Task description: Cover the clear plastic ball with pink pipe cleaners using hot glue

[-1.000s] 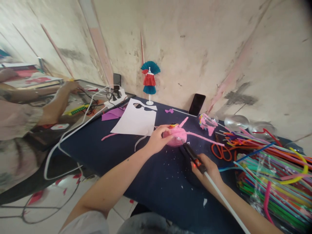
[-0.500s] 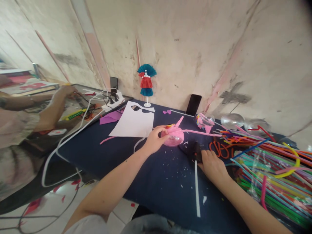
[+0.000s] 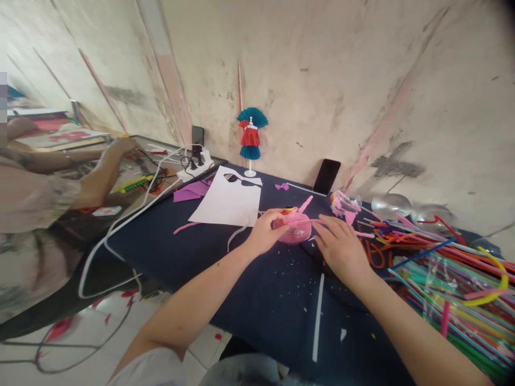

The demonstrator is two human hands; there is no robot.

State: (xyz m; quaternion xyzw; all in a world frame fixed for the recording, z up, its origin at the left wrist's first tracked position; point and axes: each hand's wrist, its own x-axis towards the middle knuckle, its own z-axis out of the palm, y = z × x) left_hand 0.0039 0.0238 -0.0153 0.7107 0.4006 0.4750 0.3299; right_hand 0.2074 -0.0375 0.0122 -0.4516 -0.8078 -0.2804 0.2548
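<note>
A clear plastic ball wound with pink pipe cleaner (image 3: 296,228) sits over the dark table, a twisted pink horn standing up from its top. My left hand (image 3: 269,231) grips the ball's left side between thumb and fingers. At its right side my right hand (image 3: 340,244) has its fingers closed on the loose pink pipe cleaner (image 3: 364,235), whose free end sticks out beyond the hand. Beneath the right hand lies a black glue gun, mostly hidden, with its white glue stick (image 3: 318,319) pointing toward me.
Many coloured pipe cleaners (image 3: 454,289) lie at the right, near clear plastic balls (image 3: 391,206). A white paper sheet (image 3: 233,201), a power strip (image 3: 196,166), a phone (image 3: 327,176) and a paper-dressed stand (image 3: 250,139) are further back. Another person's arm (image 3: 108,166) works at the left.
My right hand has let go of the glue gun and moved up and left to the pink pipe cleaner beside the ball. My left hand still holds the ball. The view has shifted slightly.
</note>
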